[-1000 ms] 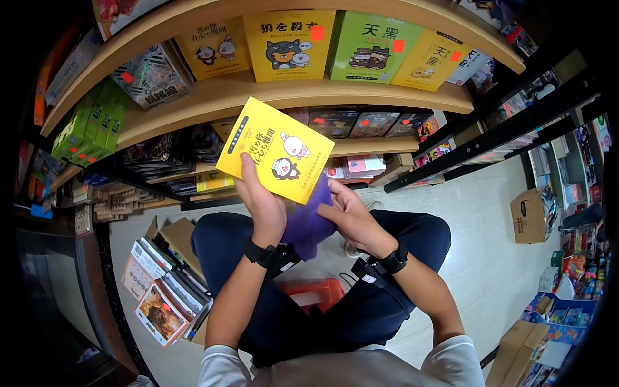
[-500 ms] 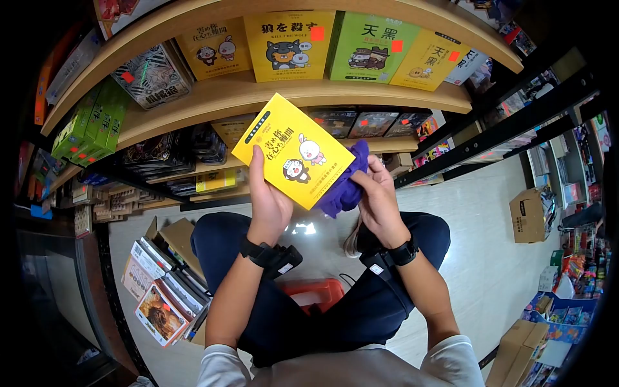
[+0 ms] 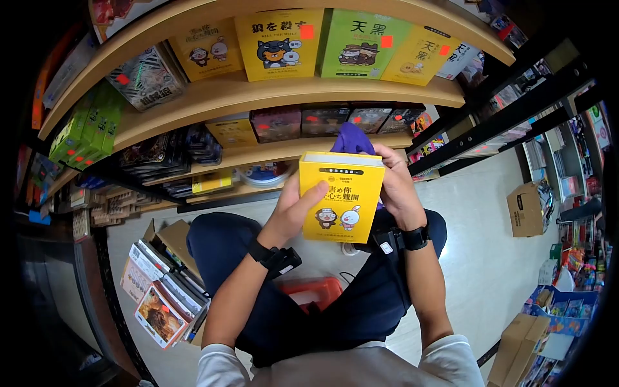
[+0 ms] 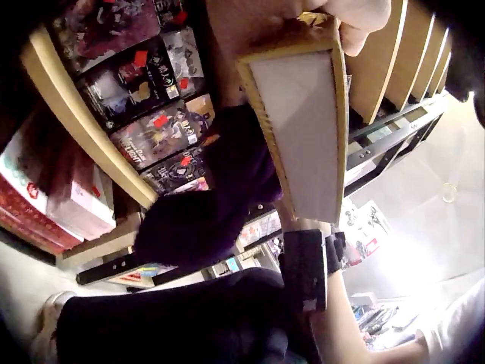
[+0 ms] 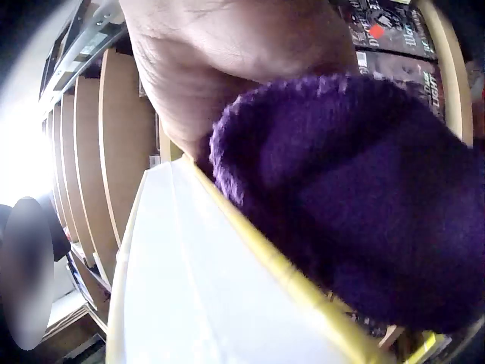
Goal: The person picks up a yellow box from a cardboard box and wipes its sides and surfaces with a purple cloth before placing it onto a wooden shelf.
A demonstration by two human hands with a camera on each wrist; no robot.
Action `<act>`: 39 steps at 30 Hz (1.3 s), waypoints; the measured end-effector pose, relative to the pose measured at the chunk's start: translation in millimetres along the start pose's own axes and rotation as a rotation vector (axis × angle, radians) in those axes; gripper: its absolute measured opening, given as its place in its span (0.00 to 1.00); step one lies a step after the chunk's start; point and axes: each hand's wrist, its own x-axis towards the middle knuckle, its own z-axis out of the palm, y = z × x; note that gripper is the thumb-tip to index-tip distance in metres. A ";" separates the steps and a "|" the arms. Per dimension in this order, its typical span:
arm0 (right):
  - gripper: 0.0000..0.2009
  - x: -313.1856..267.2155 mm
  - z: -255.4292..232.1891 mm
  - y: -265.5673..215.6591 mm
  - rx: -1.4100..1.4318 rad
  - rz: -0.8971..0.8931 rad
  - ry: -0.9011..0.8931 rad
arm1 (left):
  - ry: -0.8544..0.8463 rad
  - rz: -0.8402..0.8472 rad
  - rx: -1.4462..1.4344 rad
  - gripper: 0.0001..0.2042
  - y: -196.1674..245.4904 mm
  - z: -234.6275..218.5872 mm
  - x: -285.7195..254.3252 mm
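Note:
My left hand (image 3: 293, 209) grips a yellow book-shaped box (image 3: 342, 222) by its left side, thumb lying across the printed front. The box stands nearly upright over my lap, its white edge (image 4: 299, 129) bordered in yellow. Behind the box and above its top, my right hand (image 3: 401, 187) holds a bunched purple cloth (image 3: 352, 138) at the right side. In the right wrist view the fuzzy cloth (image 5: 356, 197) lies along the box's yellow border, and the right fingertips are hidden behind it.
Wooden shelves (image 3: 258, 97) curve ahead, carrying yellow and green boxes (image 3: 364, 48) with red stickers. Left of my knee stands a carton packed with books and flat boxes (image 3: 158, 290). A red container (image 3: 316, 293) sits between my legs; a brown carton (image 3: 525, 209) stands at right.
The box has turned from a slanted pose to nearly upright, showing its white top edge. The purple cloth has moved from the lower right corner up behind the box with my right hand.

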 end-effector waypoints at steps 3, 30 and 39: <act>0.16 -8.7 10.6 -28.0 -0.158 -0.013 0.055 | 0.012 0.029 -0.011 0.16 6.3 -0.6 0.1; 0.05 -150.3 85.9 -119.3 0.430 -0.646 -0.809 | 0.315 0.148 -0.023 0.19 19.7 -13.3 5.2; 0.04 -152.1 86.9 -116.4 0.449 -0.631 -0.823 | 0.272 0.157 -0.028 0.20 20.8 -18.4 4.5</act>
